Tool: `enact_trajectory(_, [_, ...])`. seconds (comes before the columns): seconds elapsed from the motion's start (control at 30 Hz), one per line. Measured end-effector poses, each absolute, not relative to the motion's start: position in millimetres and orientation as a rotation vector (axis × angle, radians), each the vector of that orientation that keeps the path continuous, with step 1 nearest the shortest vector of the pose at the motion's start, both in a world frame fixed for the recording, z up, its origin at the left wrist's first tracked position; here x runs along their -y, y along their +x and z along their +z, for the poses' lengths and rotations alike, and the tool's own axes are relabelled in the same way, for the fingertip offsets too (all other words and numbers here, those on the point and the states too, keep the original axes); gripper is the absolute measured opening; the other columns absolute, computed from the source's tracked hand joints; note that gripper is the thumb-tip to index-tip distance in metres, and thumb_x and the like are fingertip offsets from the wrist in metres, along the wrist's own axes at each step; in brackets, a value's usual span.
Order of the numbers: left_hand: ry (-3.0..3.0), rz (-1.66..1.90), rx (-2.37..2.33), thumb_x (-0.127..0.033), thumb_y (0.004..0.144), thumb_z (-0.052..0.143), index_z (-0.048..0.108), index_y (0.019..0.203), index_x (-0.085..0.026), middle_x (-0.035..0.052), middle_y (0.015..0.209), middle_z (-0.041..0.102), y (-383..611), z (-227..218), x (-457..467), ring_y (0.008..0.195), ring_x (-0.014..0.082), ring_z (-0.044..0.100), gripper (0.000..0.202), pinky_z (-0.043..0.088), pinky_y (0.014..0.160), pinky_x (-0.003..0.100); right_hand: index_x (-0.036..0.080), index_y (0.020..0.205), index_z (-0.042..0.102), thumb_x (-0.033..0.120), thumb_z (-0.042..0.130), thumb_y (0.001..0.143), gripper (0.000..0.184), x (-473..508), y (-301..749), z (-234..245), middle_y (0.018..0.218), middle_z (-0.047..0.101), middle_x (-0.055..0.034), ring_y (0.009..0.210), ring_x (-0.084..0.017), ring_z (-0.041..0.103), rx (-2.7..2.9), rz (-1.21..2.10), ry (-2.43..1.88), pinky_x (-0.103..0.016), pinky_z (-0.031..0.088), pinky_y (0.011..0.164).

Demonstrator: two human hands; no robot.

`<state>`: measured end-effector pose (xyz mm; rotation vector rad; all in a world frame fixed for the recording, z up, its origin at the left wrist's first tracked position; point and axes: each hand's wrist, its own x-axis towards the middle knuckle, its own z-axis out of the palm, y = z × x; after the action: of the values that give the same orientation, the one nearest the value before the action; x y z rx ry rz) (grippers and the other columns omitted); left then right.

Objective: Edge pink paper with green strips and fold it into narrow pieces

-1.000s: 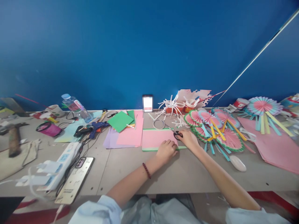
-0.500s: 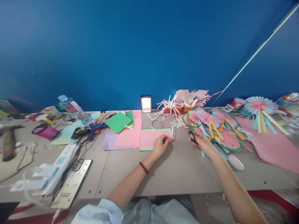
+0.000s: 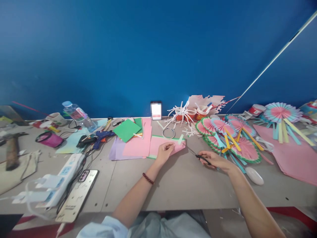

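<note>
Holding | left hand (image 3: 165, 153): pink paper (image 3: 177, 148) | right hand (image 3: 213, 159): black-handled scissors (image 3: 199, 157)

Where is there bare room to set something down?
Bare tabletop lies between the left forearm and right forearm, nearer the person than the scissors; another patch separates the left forearm from the cabled smartphone. It's crowded along the blue wall and around the paper fans.

pink paper (image 3: 158, 142), green-edged, held by the left hand (image 3: 165, 152), right end raised; black-handled scissors (image 3: 201, 158) in the right hand (image 3: 213, 160), blades toward it.
</note>
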<state>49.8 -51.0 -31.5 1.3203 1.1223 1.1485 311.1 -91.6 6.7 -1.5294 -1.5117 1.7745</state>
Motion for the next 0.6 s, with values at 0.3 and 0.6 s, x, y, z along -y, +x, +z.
enact_trajectory(0.3, [1.318, 1.143, -1.037, -0.038, 0.078, 0.059, 0.061, 0.099, -0.014, -0.0083, 0.048, 0.041, 51, -25, 57, 0.047, 0.0076, 0.036, 0.032, 0.03, 0.049, 0.02, 0.018, 0.085, 0.057, 0.048, 0.069, 0.067, 0.037, 93, 301, 11, 0.065, 0.047, 0.003, 0.044, -0.003, 0.03, 1.478, 1.819, -1.548, -0.02, 0.015, 0.04])
enact_trajectory(0.6, [1.367, 1.146, -0.993, -0.031, 0.081, 0.055, 0.051, 0.093, -0.018, -0.0084, 0.052, 0.043, 52, -21, 61, 0.05, 0.0081, 0.038, 0.018, 0.03, 0.052, 0.02, 0.019, 0.082, 0.058, 0.05, 0.073, 0.064, 0.039, 89, 296, 17, 0.068, 0.048, 0.0028, 0.052, -0.004, 0.034, 1.495, 1.796, -1.583, -0.017, 0.022, 0.043])
